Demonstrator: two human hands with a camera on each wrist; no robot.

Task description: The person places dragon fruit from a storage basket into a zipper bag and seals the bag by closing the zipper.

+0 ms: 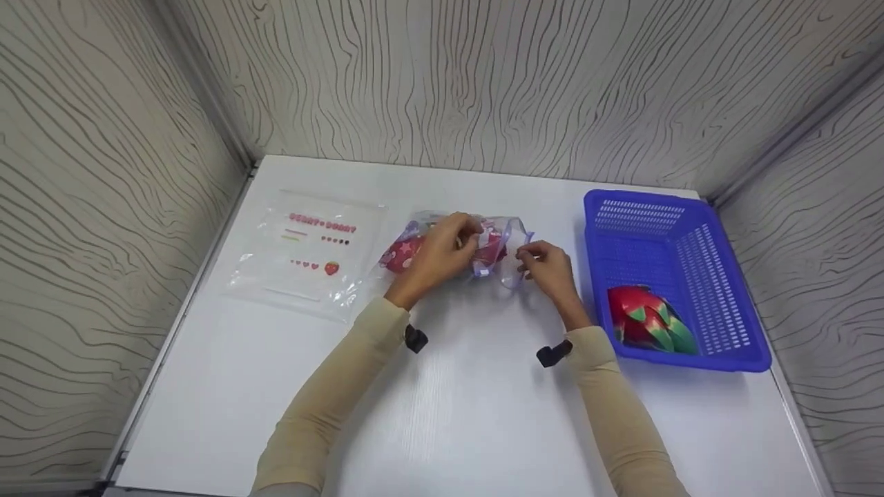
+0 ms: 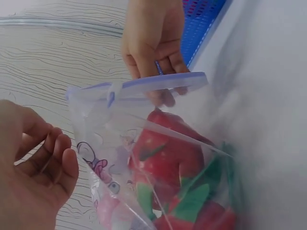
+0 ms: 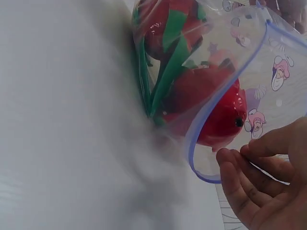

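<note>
A clear zip bag [image 1: 494, 231] with a purple zip strip and cartoon prints lies on the white table. Inside it are shiny red pieces [image 2: 165, 160] with green leaves, seen through the plastic. My left hand [image 1: 442, 252] is over the bag in the head view; the left wrist view has its loosely bent fingers beside the plastic, with no plastic visibly between them. At the bag's mouth, which gapes, is my right hand [image 3: 266, 177]. Its bent fingertips reach past the purple strip [image 3: 206, 110], close to the nearest red piece, and nothing shows in their grasp.
A flat clear bag [image 1: 304, 252] with pink lettering and a strawberry print lies at the left. On the right stands a blue plastic basket [image 1: 656, 241], holding a red and green fruit-like piece [image 1: 646, 317]. Wood-grain patterned panels [image 1: 442, 90] enclose the table's back and sides.
</note>
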